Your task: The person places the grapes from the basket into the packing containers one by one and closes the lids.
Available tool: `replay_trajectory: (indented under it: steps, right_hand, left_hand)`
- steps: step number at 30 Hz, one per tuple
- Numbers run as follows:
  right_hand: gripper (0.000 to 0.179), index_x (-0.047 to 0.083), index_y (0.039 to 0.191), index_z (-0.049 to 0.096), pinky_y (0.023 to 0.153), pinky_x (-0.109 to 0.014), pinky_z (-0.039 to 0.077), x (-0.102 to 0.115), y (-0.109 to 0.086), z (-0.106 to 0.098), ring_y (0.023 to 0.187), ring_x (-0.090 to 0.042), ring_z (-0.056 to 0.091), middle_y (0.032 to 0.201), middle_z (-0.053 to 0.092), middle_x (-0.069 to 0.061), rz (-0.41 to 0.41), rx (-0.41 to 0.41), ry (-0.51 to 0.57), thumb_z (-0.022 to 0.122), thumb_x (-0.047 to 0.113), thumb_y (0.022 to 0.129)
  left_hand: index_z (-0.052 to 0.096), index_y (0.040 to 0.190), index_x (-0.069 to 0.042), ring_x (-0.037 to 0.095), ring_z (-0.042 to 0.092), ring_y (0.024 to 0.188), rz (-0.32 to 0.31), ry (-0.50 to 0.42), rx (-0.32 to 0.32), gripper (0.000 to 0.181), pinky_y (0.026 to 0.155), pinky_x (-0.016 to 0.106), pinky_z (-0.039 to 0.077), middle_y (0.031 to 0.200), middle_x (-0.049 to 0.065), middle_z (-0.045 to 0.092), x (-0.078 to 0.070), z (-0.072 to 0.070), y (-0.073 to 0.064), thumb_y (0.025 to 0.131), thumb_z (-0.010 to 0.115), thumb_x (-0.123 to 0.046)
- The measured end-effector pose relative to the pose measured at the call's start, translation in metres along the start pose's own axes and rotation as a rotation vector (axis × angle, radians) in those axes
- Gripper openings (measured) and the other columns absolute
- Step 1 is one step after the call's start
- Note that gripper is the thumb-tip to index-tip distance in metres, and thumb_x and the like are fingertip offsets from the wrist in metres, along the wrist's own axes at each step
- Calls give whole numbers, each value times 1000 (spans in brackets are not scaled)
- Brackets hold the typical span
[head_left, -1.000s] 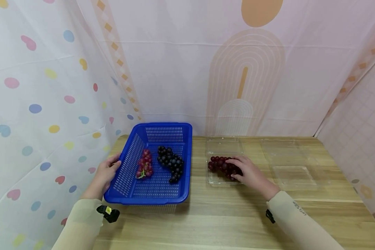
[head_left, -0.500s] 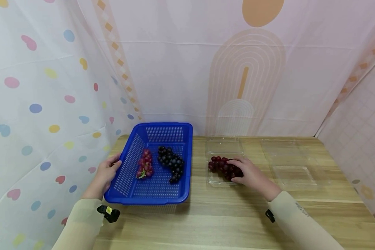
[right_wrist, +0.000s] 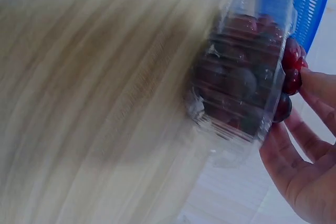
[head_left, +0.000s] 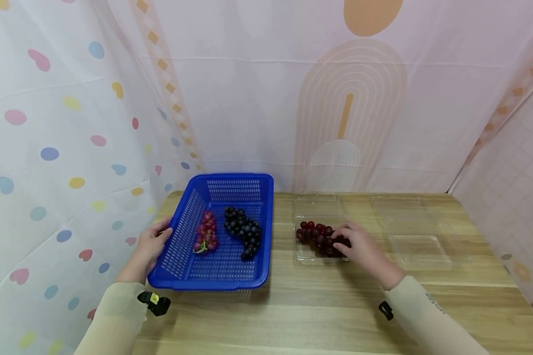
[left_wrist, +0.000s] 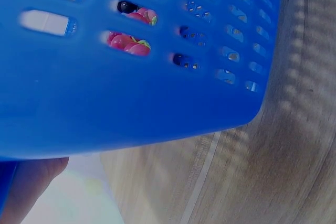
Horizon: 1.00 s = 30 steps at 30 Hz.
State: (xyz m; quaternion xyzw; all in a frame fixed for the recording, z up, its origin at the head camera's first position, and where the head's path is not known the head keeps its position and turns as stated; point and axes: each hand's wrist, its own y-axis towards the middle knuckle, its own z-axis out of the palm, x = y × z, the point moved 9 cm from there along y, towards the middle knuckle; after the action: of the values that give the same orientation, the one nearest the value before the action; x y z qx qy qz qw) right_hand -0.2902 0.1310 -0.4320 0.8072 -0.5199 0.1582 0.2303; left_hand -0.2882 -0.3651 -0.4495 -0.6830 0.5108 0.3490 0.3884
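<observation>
A blue plastic basket stands at the left of the table. My left hand grips its left rim; in the left wrist view only part of that hand shows under the blue wall. Inside the basket lie a bunch of pinkish-red grapes and a bunch of black grapes. To the right, a bunch of dark red grapes sits in an open clear plastic box. My right hand holds the right end of this bunch between thumb and curved fingers, partly hiding it.
A second clear plastic box, lid opened back, lies farther right on the wooden table. Behind the table hangs a patterned curtain, and a dotted one hangs at the left.
My right hand has shifted slightly to the right along the dark red grapes, and more of them show. The left hand and the basket have stayed in place.
</observation>
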Motion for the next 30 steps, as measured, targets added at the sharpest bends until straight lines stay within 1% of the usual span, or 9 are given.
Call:
replay_trajectory:
  steps: [7,10,14,16,18,21,25,28,30]
  right_hand:
    - [18,12,100,70,87,-44,50,5,-3,8,103,-29,60,107,62,-7,-28,-11,-90,74,15,83]
    - [21,11,102,70,87,-44,50,9,-5,9,102,-28,59,107,62,-8,-49,-26,-118,75,16,82]
    - [24,11,105,71,86,-44,50,9,-7,9,101,-28,59,108,61,-8,-61,-36,-122,74,15,82]
    - [25,10,108,70,87,-44,49,8,-7,9,102,-28,59,109,61,-9,-54,-28,-106,73,15,83]
    - [27,10,111,69,87,-45,49,6,-7,8,104,-29,58,111,60,-9,-36,-20,-71,72,16,85]
    - [30,9,115,67,89,-47,48,2,-7,4,107,-31,57,113,60,-11,-5,-26,4,70,16,86]
    - [31,7,117,65,85,-47,50,-6,-5,-4,102,-32,58,114,58,-14,28,-57,88,68,16,88]
    - [32,7,120,64,77,-43,52,-10,-4,-10,98,-32,58,115,58,-16,56,-74,133,66,15,89]
    - [33,6,120,63,75,-42,52,-13,-2,-15,98,-34,57,116,57,-17,69,-88,162,66,13,89]
  left_hand:
    - [23,151,-11,5,47,98,-4,4,3,50,75,13,44,147,20,33,0,0,0,104,33,-25]
    - [22,151,-11,11,47,103,-3,19,3,50,74,13,44,147,20,34,0,0,0,104,32,-25]
    - [23,151,-8,24,46,113,17,69,-2,49,74,13,43,146,23,35,-2,0,-1,104,32,-23]
    - [22,150,-7,30,44,118,32,109,-6,49,80,19,43,145,25,35,-4,1,-1,104,32,-21]
    - [23,150,-5,35,44,119,50,165,-16,49,87,29,44,144,27,36,-7,1,-2,104,32,-20]
    - [26,148,1,42,46,119,110,297,-50,49,93,48,42,139,31,40,-19,0,-3,102,35,-15]
    - [33,142,7,49,47,115,222,456,-143,50,94,58,39,132,35,43,-47,0,-10,96,43,-8]
    - [38,140,7,52,44,115,291,487,-224,51,94,61,37,128,37,42,-68,4,-17,93,48,-6]
    - [40,139,6,51,43,115,334,477,-259,50,95,63,35,127,36,43,-82,11,-21,92,51,-6]
